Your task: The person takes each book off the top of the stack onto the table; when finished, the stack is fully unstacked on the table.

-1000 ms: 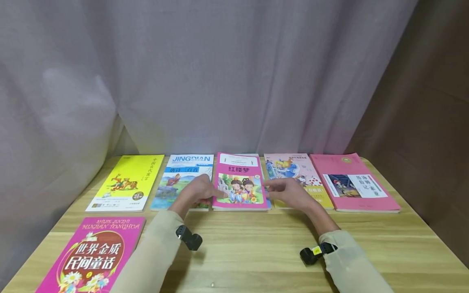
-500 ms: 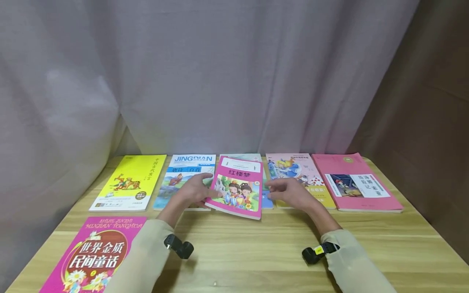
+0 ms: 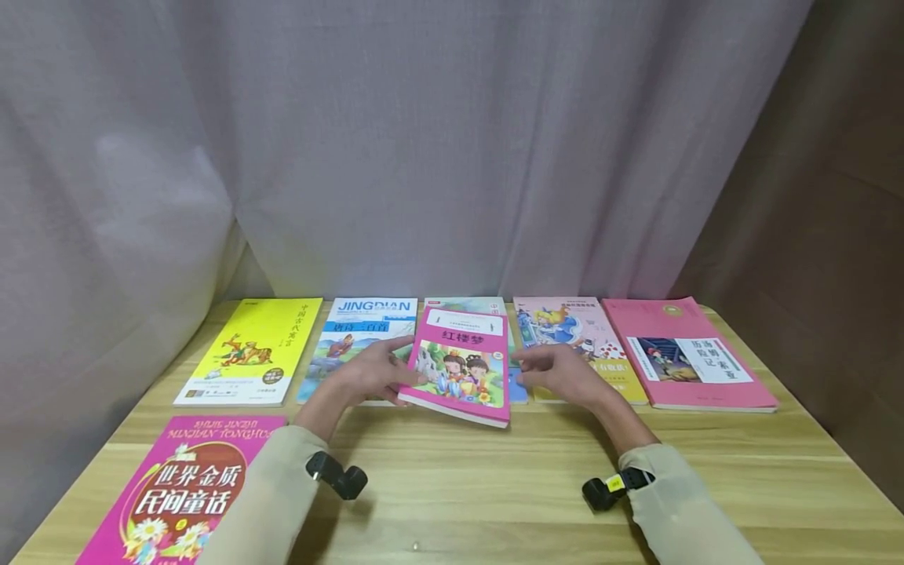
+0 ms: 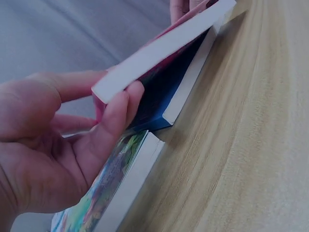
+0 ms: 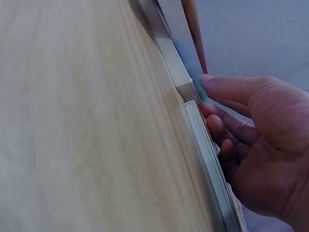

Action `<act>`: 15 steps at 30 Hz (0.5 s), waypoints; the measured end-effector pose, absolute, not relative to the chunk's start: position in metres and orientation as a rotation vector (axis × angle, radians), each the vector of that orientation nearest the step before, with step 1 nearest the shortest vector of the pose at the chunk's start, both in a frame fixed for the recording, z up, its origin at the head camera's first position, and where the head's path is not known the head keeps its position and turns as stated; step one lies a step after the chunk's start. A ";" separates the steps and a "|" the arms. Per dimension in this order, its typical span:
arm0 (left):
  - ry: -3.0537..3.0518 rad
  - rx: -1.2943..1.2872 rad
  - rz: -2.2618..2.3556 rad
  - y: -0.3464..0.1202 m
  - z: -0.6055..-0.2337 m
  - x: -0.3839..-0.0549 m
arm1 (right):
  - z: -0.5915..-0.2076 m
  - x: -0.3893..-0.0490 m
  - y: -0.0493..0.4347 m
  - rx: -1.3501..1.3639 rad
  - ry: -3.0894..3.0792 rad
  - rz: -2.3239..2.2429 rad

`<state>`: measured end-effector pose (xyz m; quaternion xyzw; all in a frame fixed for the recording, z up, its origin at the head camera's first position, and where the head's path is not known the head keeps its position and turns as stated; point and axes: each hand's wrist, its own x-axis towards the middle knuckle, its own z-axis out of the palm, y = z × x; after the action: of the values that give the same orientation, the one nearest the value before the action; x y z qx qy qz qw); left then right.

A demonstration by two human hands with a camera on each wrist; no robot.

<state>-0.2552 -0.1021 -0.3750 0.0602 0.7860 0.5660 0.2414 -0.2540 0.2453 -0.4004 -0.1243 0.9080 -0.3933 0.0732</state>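
A pink book with two cartoon children on its cover (image 3: 462, 365) is tilted, raised above a pale blue-green book (image 3: 518, 388) that it mostly covers. My left hand (image 3: 370, 373) pinches the pink book's lower left corner, thumb on top. From the left wrist, the fingers (image 4: 133, 99) curl under its page block and a gap shows above the lower book. My right hand (image 3: 561, 373) hovers by the pink book's right side, over the edge of the Alice-style book (image 3: 565, 329). Its fingers are loosely bent around nothing; whether the thumb touches the lower book I cannot tell.
In the same row lie a yellow book (image 3: 247, 345), a blue landscape book (image 3: 349, 345) and a rose-pink book (image 3: 688, 353). A magenta book (image 3: 184, 486) rests at the front left of the wooden table (image 3: 452, 486). A grey curtain (image 3: 424, 157) hangs behind.
The pink book was lying square on the lower book. My left hand has lifted it, turned it slightly and drawn it toward me, uncovering the lower book's top. My right hand stays nearly still.
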 end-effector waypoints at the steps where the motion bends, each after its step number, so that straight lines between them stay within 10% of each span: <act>1: 2.124 0.162 1.570 -0.103 -0.375 -0.255 | -0.400 -0.254 0.245 -0.375 2.727 -1.180; 15: 1.980 0.167 1.825 -0.116 -0.372 -0.244 | -0.398 -0.253 0.243 -0.379 2.755 -1.131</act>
<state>-0.2444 -0.1157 -0.3723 0.0605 0.7159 0.6598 0.2203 -0.2530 0.2434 -0.3985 -0.1259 0.9154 -0.3760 0.0698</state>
